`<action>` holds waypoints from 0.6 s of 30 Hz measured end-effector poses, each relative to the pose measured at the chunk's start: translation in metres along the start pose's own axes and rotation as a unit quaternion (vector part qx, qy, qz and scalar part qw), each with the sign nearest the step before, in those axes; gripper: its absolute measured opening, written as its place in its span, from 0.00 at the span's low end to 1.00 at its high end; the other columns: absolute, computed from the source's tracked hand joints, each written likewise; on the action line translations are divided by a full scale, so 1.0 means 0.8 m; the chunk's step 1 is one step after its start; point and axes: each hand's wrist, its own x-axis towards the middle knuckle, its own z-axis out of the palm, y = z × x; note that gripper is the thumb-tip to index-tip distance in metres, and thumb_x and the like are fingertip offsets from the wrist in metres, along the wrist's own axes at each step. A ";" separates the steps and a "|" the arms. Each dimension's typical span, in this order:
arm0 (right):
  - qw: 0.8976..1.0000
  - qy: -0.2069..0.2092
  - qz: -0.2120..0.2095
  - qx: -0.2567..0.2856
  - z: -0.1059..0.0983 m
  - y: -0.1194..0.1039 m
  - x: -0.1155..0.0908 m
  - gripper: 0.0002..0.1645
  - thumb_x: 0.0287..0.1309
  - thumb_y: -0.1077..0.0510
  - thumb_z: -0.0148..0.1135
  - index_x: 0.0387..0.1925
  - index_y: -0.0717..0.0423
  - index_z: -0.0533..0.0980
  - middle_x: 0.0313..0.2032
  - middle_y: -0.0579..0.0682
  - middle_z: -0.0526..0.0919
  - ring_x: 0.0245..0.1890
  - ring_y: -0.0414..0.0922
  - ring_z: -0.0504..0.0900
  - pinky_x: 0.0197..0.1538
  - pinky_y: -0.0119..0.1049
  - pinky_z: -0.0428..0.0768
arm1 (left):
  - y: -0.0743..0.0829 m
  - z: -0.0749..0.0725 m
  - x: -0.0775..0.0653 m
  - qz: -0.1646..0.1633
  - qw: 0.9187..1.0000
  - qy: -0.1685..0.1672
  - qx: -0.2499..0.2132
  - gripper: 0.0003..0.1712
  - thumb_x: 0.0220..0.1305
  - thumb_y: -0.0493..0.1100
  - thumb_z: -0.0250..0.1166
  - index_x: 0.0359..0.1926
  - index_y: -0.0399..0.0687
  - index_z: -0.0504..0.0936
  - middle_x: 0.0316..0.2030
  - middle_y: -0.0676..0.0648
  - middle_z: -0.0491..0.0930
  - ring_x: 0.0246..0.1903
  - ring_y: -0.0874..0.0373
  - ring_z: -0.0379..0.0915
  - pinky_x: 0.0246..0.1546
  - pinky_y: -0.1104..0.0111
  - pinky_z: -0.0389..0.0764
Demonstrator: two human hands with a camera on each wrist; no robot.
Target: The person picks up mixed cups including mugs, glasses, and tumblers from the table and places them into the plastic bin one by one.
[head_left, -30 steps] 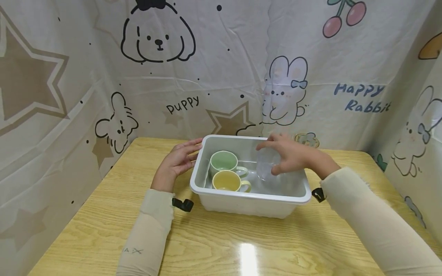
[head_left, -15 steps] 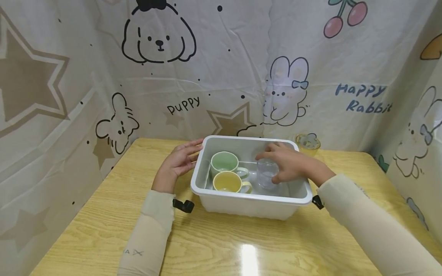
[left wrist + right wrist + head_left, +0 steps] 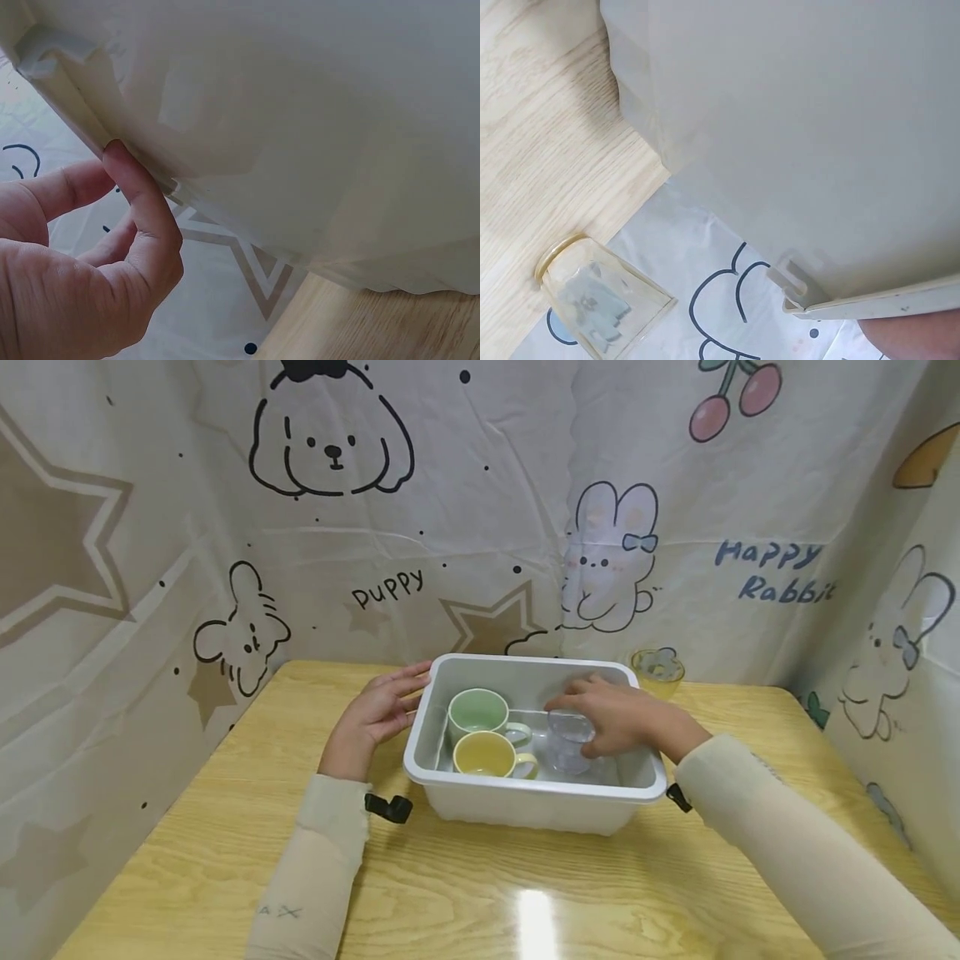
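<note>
A pale grey plastic tub (image 3: 525,806) sits on the table. My left hand (image 3: 372,714) touches its left outer wall with loosely extended fingers. In the left wrist view, the fingers (image 3: 146,202) rest right at the rim's edge. My right hand (image 3: 611,717) reaches down into the tub, thumb and fingers around the upper part of a clear cup (image 3: 567,752), which stands upright on the tub's right half. A green mug (image 3: 477,710) and a yellow mug (image 3: 483,756) stand in the left half, handles to the right. The right wrist view shows mostly the tub's outer wall.
Behind the tub's right back corner stands a yellow-tinted glass (image 3: 658,672), also large in the right wrist view. The wooden table (image 3: 450,893) ends at a printed fabric curtain (image 3: 495,518), which also runs along both sides.
My right hand has lowered the clear cup further into the tub. The yellow-tinted glass behind shows more fully now. My left hand stays at the tub's side.
</note>
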 end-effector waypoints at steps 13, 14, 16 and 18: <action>1.000 0.004 -0.013 -0.004 0.002 0.001 0.003 0.45 0.44 0.52 0.81 0.67 0.49 0.76 0.63 0.57 0.75 0.65 0.60 0.70 0.63 0.63 0.73 | 0.001 0.000 -0.001 -0.001 1.000 0.008 0.000 0.28 0.76 0.36 0.59 0.73 0.45 0.69 0.58 0.49 0.75 0.54 0.54 0.75 0.55 0.62 0.82; 1.000 0.006 -0.015 -0.003 0.002 0.000 0.003 0.44 0.44 0.52 0.81 0.66 0.49 0.76 0.63 0.57 0.75 0.65 0.60 0.70 0.63 0.62 0.73 | 0.001 0.000 -0.002 -0.001 1.000 0.009 0.001 0.27 0.76 0.36 0.60 0.73 0.45 0.69 0.58 0.49 0.75 0.54 0.54 0.75 0.56 0.61 0.82; 1.000 0.010 -0.020 -0.003 0.002 0.000 0.002 0.43 0.45 0.51 0.81 0.66 0.49 0.76 0.62 0.57 0.76 0.64 0.60 0.71 0.63 0.62 0.73 | 0.001 -0.001 -0.002 0.000 1.000 0.008 0.003 0.26 0.76 0.37 0.60 0.72 0.45 0.70 0.58 0.48 0.75 0.54 0.54 0.75 0.57 0.61 0.81; 1.000 0.014 -0.023 -0.001 0.002 0.000 0.001 0.43 0.46 0.50 0.80 0.66 0.50 0.76 0.62 0.57 0.76 0.64 0.60 0.71 0.63 0.62 0.73 | 0.001 -0.001 -0.002 0.000 1.000 0.007 0.003 0.26 0.76 0.37 0.60 0.71 0.46 0.70 0.58 0.48 0.75 0.54 0.53 0.74 0.57 0.61 0.81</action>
